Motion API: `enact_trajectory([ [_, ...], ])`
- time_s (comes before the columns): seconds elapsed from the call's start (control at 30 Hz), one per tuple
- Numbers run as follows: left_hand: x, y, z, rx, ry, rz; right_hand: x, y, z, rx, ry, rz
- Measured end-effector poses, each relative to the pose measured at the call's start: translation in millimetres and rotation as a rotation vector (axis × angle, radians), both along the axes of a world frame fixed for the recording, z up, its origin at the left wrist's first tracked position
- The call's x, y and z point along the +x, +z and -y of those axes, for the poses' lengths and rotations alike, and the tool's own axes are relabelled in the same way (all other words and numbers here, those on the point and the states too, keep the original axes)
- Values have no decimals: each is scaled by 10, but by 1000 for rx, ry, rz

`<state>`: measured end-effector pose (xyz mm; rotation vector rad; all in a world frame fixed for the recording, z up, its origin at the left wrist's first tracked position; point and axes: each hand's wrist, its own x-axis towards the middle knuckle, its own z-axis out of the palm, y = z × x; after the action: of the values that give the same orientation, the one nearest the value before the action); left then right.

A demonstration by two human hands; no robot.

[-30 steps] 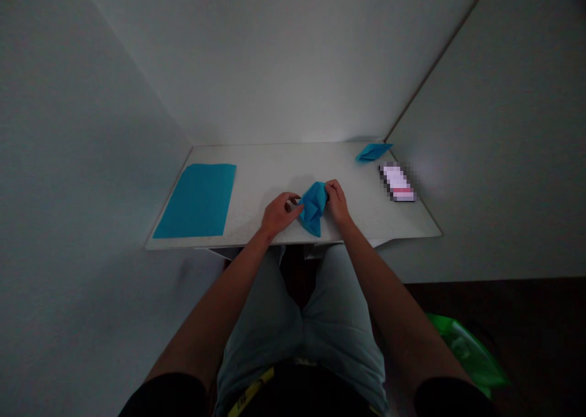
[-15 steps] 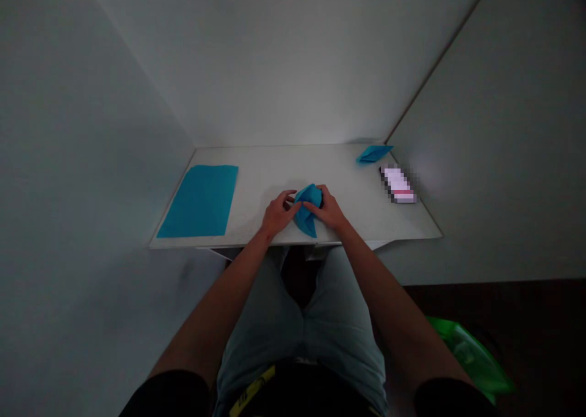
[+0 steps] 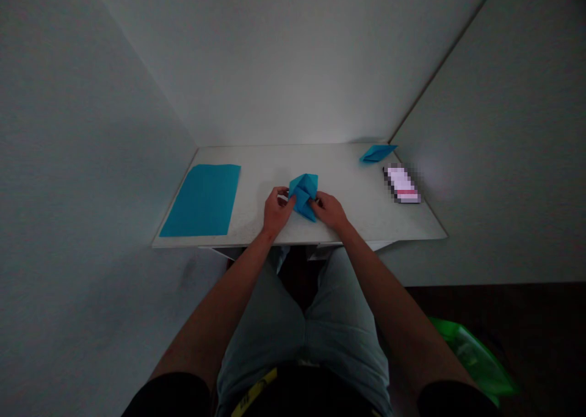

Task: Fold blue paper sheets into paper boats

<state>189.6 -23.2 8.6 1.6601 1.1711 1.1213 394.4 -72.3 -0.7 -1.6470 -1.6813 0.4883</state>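
A partly folded sheet of blue paper (image 3: 304,191) is held up between my two hands over the white table (image 3: 265,160). My left hand (image 3: 277,211) pinches its left edge, with the thumb in front and the other fingers curled behind. On the right edge, low down, my right hand (image 3: 330,209) grips the paper between thumb and fingers. Creases and an overlapping flap show on the near face, and a point hangs downward. The far side of the paper is hidden.
Flat blue paper (image 3: 201,200) lies at the table's left end. A folded blue paper piece (image 3: 378,154) sits at the back right corner, near a phone (image 3: 401,184) with a blurred screen. Walls enclose the table. A green bag (image 3: 476,356) is on the dark floor, lower right.
The folded paper has shifted up slightly and turned, so more of its creased face shows. My right hand has slid down its right edge; both hands keep their hold.
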Motion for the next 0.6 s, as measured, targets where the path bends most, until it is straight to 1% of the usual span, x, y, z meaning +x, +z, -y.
enact_trajectory([
  [0.13, 17, 44, 61, 126, -192, -329, 46, -37, -16, 51, -35, -195],
  [0.2, 22, 47, 65, 159, -255, -423, 65, -40, -20, 71, -38, -258],
  [0.23, 23, 43, 61, 159, -263, -437, 72, -38, -21, 86, -40, -276],
  [0.3, 22, 29, 44, 140, -234, -416, 81, -32, -23, 107, -39, -289],
  [0.37, 15, 15, 31, 146, -176, -368, 85, -27, -27, 97, -35, -286],
  [0.47, -5, 18, 37, 217, -87, -298, 82, -26, -33, 47, -20, -294],
  [0.6, -36, 56, 56, 293, 37, -218, 74, -20, -31, 48, 6, -365],
])
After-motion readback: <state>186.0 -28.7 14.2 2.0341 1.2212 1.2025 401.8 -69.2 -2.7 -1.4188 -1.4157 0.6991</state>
